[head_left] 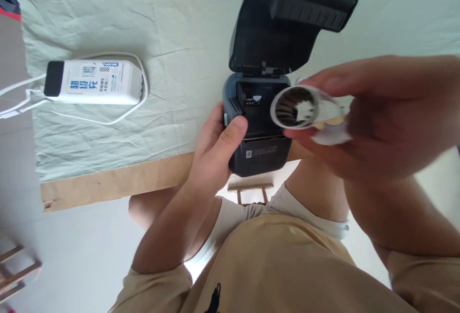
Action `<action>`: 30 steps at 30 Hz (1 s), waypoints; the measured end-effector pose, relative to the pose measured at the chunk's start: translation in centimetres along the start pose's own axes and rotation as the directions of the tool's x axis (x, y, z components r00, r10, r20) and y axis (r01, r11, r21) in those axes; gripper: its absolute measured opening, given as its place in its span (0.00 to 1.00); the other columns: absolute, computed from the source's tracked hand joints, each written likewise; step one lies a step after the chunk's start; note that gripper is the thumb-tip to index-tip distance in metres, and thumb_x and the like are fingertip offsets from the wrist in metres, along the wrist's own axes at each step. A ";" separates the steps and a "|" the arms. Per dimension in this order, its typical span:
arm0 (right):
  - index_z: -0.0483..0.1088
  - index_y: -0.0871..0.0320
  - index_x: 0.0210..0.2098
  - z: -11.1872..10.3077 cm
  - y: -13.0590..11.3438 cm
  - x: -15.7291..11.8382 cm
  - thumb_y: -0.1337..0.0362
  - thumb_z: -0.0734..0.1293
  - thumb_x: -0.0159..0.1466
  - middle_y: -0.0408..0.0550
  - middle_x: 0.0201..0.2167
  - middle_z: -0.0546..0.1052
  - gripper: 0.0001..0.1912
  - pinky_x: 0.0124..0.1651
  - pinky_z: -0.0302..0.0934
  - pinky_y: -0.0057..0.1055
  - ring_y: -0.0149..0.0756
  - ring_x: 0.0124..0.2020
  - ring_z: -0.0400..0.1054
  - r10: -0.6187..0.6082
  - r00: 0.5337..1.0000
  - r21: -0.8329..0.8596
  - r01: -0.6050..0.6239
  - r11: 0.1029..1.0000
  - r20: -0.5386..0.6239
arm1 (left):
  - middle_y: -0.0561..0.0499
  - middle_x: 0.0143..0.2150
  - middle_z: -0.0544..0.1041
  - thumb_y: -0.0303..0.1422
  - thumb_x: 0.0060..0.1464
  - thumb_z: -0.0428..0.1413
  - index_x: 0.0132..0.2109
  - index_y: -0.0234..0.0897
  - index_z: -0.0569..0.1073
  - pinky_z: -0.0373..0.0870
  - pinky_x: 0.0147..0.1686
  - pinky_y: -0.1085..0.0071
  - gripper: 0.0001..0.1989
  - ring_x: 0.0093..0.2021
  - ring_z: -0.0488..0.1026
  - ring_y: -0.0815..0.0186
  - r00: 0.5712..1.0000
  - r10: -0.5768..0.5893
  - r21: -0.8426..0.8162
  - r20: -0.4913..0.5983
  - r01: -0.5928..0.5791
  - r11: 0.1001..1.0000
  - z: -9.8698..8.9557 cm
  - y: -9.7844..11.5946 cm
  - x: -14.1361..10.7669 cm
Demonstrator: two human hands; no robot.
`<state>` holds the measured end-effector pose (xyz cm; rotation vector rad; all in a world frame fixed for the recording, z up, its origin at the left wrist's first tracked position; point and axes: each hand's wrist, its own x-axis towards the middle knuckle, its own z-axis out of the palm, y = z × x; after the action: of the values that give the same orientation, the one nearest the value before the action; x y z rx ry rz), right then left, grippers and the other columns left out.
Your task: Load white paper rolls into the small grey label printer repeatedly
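Observation:
A black portable label printer (261, 157) sits at the table's front edge, its hinged lid (276, 30) raised and its paper bay exposed. My left hand (215, 150) grips the printer's left side, thumb over the rim of the bay. Over the bay's right part, my right hand (381, 116) holds a small white label roll (328, 111) between thumb and fingers. The roll's hollow end faces the camera, and a loose white flap hangs below it. Part of the roll is hidden by the fingers.
A white power bank or charger box (97, 82) with blue print lies at left, a white cable (140, 104) looped around it. A pale green cloth (172, 25) covers the table, whose bare wooden edge (115, 181) shows in front. A wooden stool (17, 274) stands at lower left.

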<state>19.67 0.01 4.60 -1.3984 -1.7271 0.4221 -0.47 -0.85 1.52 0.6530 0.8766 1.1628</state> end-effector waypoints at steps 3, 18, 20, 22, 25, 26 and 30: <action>0.76 0.46 0.39 1.7 -1.0 0.8 0.65 0.73 0.70 0.34 0.40 0.89 0.06 0.46 0.75 0.46 0.40 0.40 0.86 -0.267 0.963 -0.129 0.269 0.954 0.037 | 0.45 0.55 0.90 0.42 0.69 0.69 0.51 0.43 0.83 0.84 0.65 0.57 0.10 0.75 0.77 0.46 1.000 0.001 0.017 0.008 -0.001 1.000 0.0 0.0 0.0; 0.74 0.49 0.41 2.5 0.2 -1.6 0.72 0.70 0.69 0.39 0.40 0.87 0.09 0.45 0.68 0.43 0.40 0.44 0.83 -0.485 0.872 -0.118 0.489 0.864 0.061 | 0.46 0.49 0.88 0.48 0.68 0.68 0.53 0.41 0.81 0.87 0.47 0.59 0.17 0.50 0.88 0.51 0.996 0.042 0.009 0.082 -0.043 0.999 -1.1 -0.9 0.4; 0.75 0.51 0.44 2.6 0.4 -2.3 0.65 0.70 0.73 0.42 0.41 0.87 0.02 0.48 0.68 0.44 0.42 0.48 0.84 -0.508 0.857 -0.126 0.516 0.847 0.088 | 0.48 0.50 0.87 0.46 0.63 0.73 0.57 0.42 0.81 0.87 0.49 0.59 0.21 0.50 0.86 0.52 0.977 0.086 0.034 0.196 -0.094 0.995 -2.0 -1.3 0.6; 0.75 0.52 0.46 2.3 0.7 -2.8 0.56 0.69 0.77 0.45 0.42 0.87 0.07 0.51 0.70 0.46 0.45 0.51 0.84 -0.514 0.852 -0.116 0.523 0.844 0.103 | 0.50 0.48 0.86 0.36 0.60 0.75 0.56 0.44 0.81 0.87 0.47 0.64 0.20 0.48 0.86 0.56 0.977 0.081 0.065 0.199 -0.096 0.993 -2.5 -1.6 0.8; 0.75 0.51 0.48 1.5 1.1 -2.5 0.51 0.67 0.78 0.47 0.42 0.86 0.11 0.53 0.74 0.47 0.46 0.49 0.83 -0.535 0.844 -0.087 0.535 0.840 0.027 | 0.53 0.46 0.86 0.27 0.55 0.77 0.55 0.45 0.82 0.85 0.41 0.72 0.23 0.43 0.85 0.62 0.985 0.089 0.075 0.147 -0.101 0.992 -2.6 -1.6 0.8; 0.75 0.50 0.48 1.1 1.4 -2.1 0.52 0.69 0.76 0.48 0.43 0.86 0.10 0.53 0.76 0.47 0.47 0.49 0.83 -0.520 0.854 -0.107 0.515 0.850 -0.021 | 0.54 0.45 0.86 0.25 0.53 0.77 0.55 0.45 0.82 0.84 0.40 0.74 0.24 0.41 0.84 0.64 0.986 0.091 0.072 0.141 -0.102 0.992 -2.5 -1.6 0.7; 0.72 0.49 0.66 0.7 2.8 0.3 0.51 0.70 0.74 0.53 0.67 0.78 0.24 0.60 0.78 0.53 0.60 0.69 0.76 -0.411 0.906 -0.189 0.388 0.902 -0.099 | 0.54 0.44 0.85 0.24 0.52 0.77 0.55 0.45 0.82 0.85 0.39 0.73 0.25 0.40 0.84 0.64 0.986 0.095 0.073 0.140 -0.106 0.992 -2.3 -1.7 0.6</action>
<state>20.83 1.33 2.32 -1.1101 -1.9088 -0.0454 -1.49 -0.75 -1.18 0.8412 0.7849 1.1632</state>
